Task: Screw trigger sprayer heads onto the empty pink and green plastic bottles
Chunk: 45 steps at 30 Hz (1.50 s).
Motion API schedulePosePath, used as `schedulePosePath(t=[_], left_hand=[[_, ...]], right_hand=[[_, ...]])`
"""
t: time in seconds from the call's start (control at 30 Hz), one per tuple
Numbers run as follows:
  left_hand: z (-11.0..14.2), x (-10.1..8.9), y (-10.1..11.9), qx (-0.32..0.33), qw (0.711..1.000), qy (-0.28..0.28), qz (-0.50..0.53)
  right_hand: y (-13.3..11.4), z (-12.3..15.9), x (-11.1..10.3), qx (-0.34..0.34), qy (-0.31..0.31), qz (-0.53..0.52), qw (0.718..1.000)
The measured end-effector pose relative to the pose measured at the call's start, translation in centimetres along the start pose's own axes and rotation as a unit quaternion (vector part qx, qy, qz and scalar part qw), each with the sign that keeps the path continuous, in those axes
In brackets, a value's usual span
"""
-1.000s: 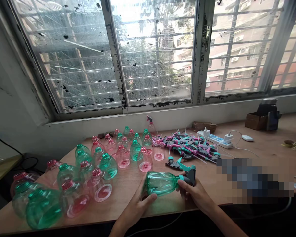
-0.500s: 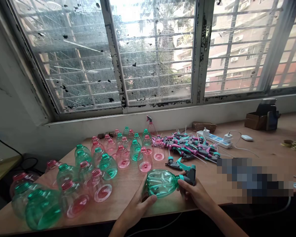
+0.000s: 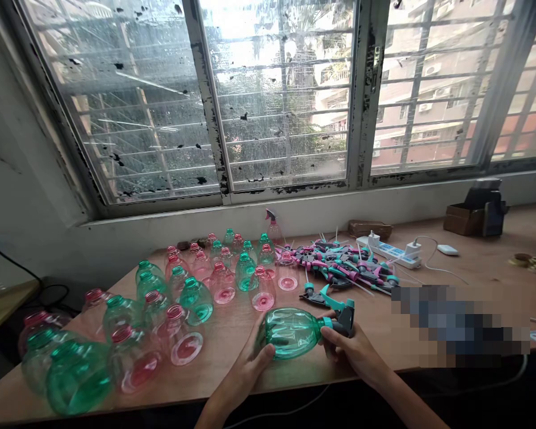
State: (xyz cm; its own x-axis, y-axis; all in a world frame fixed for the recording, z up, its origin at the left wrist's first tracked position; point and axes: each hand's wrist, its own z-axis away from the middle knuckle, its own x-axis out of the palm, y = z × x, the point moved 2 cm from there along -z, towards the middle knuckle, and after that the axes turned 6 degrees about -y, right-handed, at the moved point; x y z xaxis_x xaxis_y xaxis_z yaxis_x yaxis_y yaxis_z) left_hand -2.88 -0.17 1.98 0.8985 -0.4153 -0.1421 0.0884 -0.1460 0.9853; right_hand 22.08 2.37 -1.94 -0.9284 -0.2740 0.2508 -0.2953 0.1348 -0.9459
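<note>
A clear green spray bottle [image 3: 292,333] lies sideways in the air just above the table's front edge, its base to the left. My left hand [image 3: 255,354] is closed round the base end, thumb in front. At the neck, my right hand [image 3: 351,348] grips the turquoise collar of the trigger sprayer head [image 3: 343,322], which is on the bottle's mouth. Some of the right fingers are hidden behind the neck. Just behind the bottle lies a loose turquoise and dark grey sprayer head [image 3: 319,296]. Nearest on the left stands an open pink bottle [image 3: 263,289].
Several open green and pink bottles [image 3: 78,378] stand across the table's left side. A heap of pink, turquoise and grey sprayer heads [image 3: 335,262] lies at the back, beside a white power strip [image 3: 390,253]. A cardboard box [image 3: 462,219] sits back right; a blurred-out patch covers something on the right.
The green bottle has turned a little about its long axis between my hands. My left fingers have shifted slightly on its base; the right hand stays at the collar.
</note>
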Motion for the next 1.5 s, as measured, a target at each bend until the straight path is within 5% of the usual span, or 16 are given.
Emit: schedulePosePath(t=[0.43,0.67,1.07,1.27,1.5], left_hand=[[-0.3,0.6,-0.6,0.025,0.995,-0.059,0.077],[-0.1,0.3,0.4,0.013,0.999,-0.002,0.032],[-0.4,0.8,-0.5,0.044,0.994,-0.061,0.075],[-0.1,0.2,0.2,0.014,1.0,0.01,-0.017],[-0.2,0.8,0.0,0.045,0.993,-0.063,0.086]], right_hand=[[-0.3,0.0,0.1,-0.007,0.023,-0.004,1.0],[-0.3,0.2,0.1,-0.001,0.006,0.025,1.0],[-0.1,0.0,-0.1,0.0,0.018,-0.02,1.0],[-0.3,0.2,0.1,0.004,-0.004,-0.012,1.0],[0.4,-0.1,-0.4,-0.004,0.01,-0.013,1.0]])
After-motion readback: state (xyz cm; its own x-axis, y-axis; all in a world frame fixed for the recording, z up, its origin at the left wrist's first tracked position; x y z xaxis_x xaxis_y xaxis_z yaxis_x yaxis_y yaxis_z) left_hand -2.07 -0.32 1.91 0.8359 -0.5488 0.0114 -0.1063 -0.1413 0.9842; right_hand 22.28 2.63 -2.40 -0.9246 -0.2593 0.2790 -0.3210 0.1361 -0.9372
